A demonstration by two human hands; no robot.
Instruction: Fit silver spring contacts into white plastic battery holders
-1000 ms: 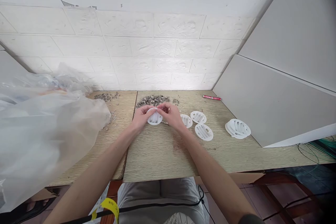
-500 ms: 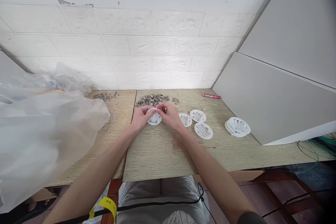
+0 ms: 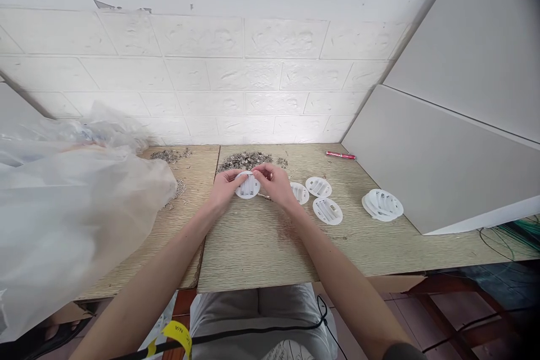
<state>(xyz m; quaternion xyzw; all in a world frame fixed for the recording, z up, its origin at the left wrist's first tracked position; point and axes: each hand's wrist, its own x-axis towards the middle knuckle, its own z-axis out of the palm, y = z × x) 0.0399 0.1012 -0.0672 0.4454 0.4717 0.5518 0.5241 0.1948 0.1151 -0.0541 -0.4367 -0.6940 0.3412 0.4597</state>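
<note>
My left hand [image 3: 225,187] is closed on the left edge of a round white plastic battery holder [image 3: 248,188], its thumb over the face. This disc is tilted up above the table and has parallel slots with small metal bits at their lower ends. At its upper right edge, the thumb and fingers of my right hand [image 3: 272,183] are pinched together on the rim. Whether a small metal piece sits between them is hidden. Just beyond both hands lies a heap of small metal contacts [image 3: 247,160]. A thin object, partly covered, lies under my right hand.
Right of my hands lie three similar discs [image 3: 328,211], and a stack of discs [image 3: 383,204] stands farther right. A red pen [image 3: 341,154] lies near the wall. A large plastic bag [image 3: 84,208] covers the left side, beside more metal pieces [image 3: 171,156]. A grey panel [image 3: 455,163] bounds the right.
The held disc has shifted slightly up and left, with its face turned more towards me. My right fingers have moved a little right along its upper edge.
</note>
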